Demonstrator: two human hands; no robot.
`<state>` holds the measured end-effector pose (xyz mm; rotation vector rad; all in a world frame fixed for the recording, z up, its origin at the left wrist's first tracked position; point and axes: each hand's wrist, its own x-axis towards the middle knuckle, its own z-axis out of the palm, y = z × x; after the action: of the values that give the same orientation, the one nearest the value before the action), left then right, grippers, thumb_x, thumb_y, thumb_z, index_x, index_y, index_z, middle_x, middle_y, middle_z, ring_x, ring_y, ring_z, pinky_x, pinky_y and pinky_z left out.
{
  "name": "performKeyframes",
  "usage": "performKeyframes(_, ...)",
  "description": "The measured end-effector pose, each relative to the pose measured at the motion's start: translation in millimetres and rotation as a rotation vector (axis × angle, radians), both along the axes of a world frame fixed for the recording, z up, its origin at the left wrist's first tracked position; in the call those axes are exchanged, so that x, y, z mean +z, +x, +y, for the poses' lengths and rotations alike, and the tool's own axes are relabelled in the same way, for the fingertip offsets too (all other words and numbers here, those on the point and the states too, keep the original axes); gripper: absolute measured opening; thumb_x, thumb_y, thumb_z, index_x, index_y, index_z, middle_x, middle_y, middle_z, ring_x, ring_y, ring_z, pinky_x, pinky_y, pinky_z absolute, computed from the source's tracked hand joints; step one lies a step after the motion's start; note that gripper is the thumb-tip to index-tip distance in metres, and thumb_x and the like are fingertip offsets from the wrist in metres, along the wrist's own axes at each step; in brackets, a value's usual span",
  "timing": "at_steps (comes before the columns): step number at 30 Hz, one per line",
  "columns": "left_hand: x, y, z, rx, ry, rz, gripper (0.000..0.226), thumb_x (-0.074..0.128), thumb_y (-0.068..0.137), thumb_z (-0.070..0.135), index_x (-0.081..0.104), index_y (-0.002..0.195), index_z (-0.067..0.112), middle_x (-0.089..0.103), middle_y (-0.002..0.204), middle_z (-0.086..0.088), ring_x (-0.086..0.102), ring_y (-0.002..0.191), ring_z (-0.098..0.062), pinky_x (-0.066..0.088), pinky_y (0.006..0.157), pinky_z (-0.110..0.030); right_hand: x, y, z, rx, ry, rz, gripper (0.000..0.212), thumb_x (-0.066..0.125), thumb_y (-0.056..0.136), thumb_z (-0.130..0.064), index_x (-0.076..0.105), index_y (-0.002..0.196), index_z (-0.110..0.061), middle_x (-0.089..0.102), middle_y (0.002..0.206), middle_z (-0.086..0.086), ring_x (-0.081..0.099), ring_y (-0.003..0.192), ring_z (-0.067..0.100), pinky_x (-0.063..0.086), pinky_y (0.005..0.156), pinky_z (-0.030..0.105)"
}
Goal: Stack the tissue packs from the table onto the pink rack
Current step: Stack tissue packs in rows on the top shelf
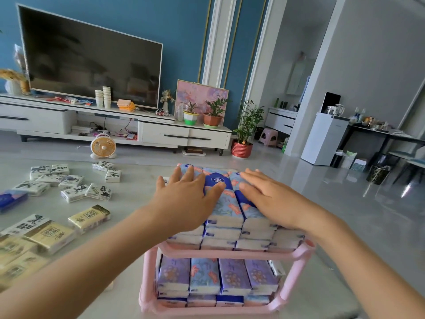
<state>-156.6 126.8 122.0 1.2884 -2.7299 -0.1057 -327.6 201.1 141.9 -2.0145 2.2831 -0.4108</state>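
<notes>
Lying flat with fingers straight, both hands rest on the uppermost floral tissue packs (224, 203) stacked on the upper tier of the pink rack (149, 272); neither grips anything. The left hand (184, 199) covers the left pack of that top layer, its fingertips reaching onto the middle one. The right hand (269, 199) covers the right pack. Three packs lie side by side in this top layer. Below them about two more layers show at the front, the lowest four packs across.

The rack has two tiers and stands on the pale worktop (138, 203). Its lower tier is filled too, with four lower packs (233, 276) across on top and four more pack ends in the row beneath.

To the left, loose on the worktop and apart from the rack, lie at least nine black-and-white packs (74, 193) in a scattered group, with one more near the left forearm. There are also at least three cream-yellow packs (89, 218) and one dark blue pack (11, 200) at the left edge.
</notes>
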Motion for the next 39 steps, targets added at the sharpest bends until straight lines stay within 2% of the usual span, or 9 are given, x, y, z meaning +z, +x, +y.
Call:
performKeyframes(3, -3.8, -2.1, -2.3, -0.030, -0.038, -0.005, 0.071, 0.001, 0.084, 0.050, 0.010, 0.150, 0.024, 0.000, 0.157, -0.007, -0.007, 0.143, -0.033, 0.005, 0.114, -0.056, -2.6, 3.6, -3.0, 0.027, 0.071, 0.036, 0.055, 0.022, 0.097, -0.048, 0.024, 0.146, -0.025, 0.009, 0.157, -0.007, 0.001, 0.144, 0.005, 0.001, 0.116, 0.024)
performKeyframes(7, -12.3, -4.3, -7.7, -0.054, 0.005, 0.314, 0.061, 0.025, 0.093, 0.054, 0.029, 0.144, 0.022, 0.019, 0.155, -0.006, 0.008, 0.143, -0.026, 0.007, 0.116, -0.046, -4.0, 6.3, -0.7, 0.027, 0.075, 0.051, 0.053, 0.022, 0.098, -0.045, 0.024, 0.147, -0.024, 0.010, 0.157, -0.006, 0.002, 0.144, 0.004, 0.000, 0.114, 0.021)
performKeyframes(11, -12.6, -4.4, -7.1, -0.038, -0.035, 0.297, 0.062, 0.026, 0.091, 0.055, 0.038, 0.140, 0.019, 0.028, 0.150, -0.008, 0.015, 0.141, -0.027, 0.011, 0.115, -0.044, -3.1, 9.2, 2.2, 0.035, 0.061, 0.072, 0.051, 0.022, 0.099, -0.042, 0.024, 0.146, -0.024, 0.010, 0.157, -0.007, 0.004, 0.143, 0.003, 0.000, 0.110, 0.015)
performKeyframes(14, -7.3, -4.7, -0.9, 0.010, -0.035, 0.184, 0.062, 0.019, 0.093, 0.056, 0.027, 0.144, 0.021, 0.022, 0.153, -0.005, 0.008, 0.143, -0.027, 0.013, 0.116, -0.045, -2.1, 10.5, 3.2, 0.038, 0.052, 0.055, 0.051, 0.023, 0.099, -0.043, 0.025, 0.146, -0.023, 0.013, 0.156, -0.008, 0.005, 0.143, 0.003, 0.002, 0.108, 0.013)
performKeyframes(16, -2.0, -1.7, 5.8, 0.010, -0.019, 0.237, 0.064, 0.016, 0.093, 0.057, 0.021, 0.146, 0.022, 0.015, 0.155, -0.002, 0.002, 0.144, -0.024, 0.009, 0.116, -0.048, 0.0, 10.2, 3.6, 0.046, 0.020, -0.014, 0.050, 0.025, 0.099, -0.043, 0.031, 0.144, -0.022, 0.020, 0.155, -0.008, 0.010, 0.142, 0.003, 0.005, 0.102, 0.009)
performKeyframes(22, 6.4, 28.1, 23.9, -0.262, -0.115, 0.155, 0.074, 0.013, 0.080, 0.069, 0.003, 0.147, 0.040, -0.009, 0.156, 0.013, -0.011, 0.142, -0.006, -0.004, 0.117, -0.033, 16.5, 2.7, 25.4, 0.077, -0.076, -0.276, 0.069, 0.039, 0.078, -0.060, 0.030, 0.142, -0.036, 0.030, 0.146, -0.021, 0.027, 0.131, -0.007, 0.022, 0.099, 0.008)
performKeyframes(27, -1.3, 28.9, 19.0, -0.269, -0.147, -0.020, 0.086, 0.040, 0.081, 0.070, -0.009, 0.145, 0.040, -0.018, 0.155, 0.010, -0.012, 0.143, -0.011, 0.001, 0.118, -0.041, 7.3, 5.7, 35.8, 0.185, 0.141, 0.074, 0.105, 0.054, 0.060, -0.071, 0.009, 0.148, -0.035, 0.006, 0.152, -0.024, -0.003, 0.136, -0.011, 0.004, 0.113, 0.015)
performKeyframes(34, -1.8, 22.7, 17.6, -0.254, -0.154, -0.048, 0.081, 0.041, 0.086, 0.062, -0.006, 0.147, 0.036, -0.007, 0.157, 0.009, -0.005, 0.144, -0.013, 0.007, 0.118, -0.041, 1.2, 0.0, 31.9, 0.234, 0.107, 0.207, 0.094, 0.068, 0.079, -0.044, 0.005, 0.148, -0.030, 0.006, 0.155, -0.016, 0.006, 0.138, -0.007, 0.006, 0.109, 0.010)
performKeyframes(39, -0.7, 21.5, 19.6, -0.254, -0.169, -0.059, 0.080, 0.040, 0.087, 0.061, -0.006, 0.147, 0.035, -0.005, 0.157, 0.007, -0.002, 0.144, -0.015, 0.010, 0.117, -0.041, 0.3, -2.2, 31.1, 0.238, 0.115, 0.234, 0.093, 0.066, 0.079, -0.047, 0.005, 0.148, -0.031, 0.006, 0.156, -0.015, 0.006, 0.141, -0.001, 0.007, 0.112, 0.014)
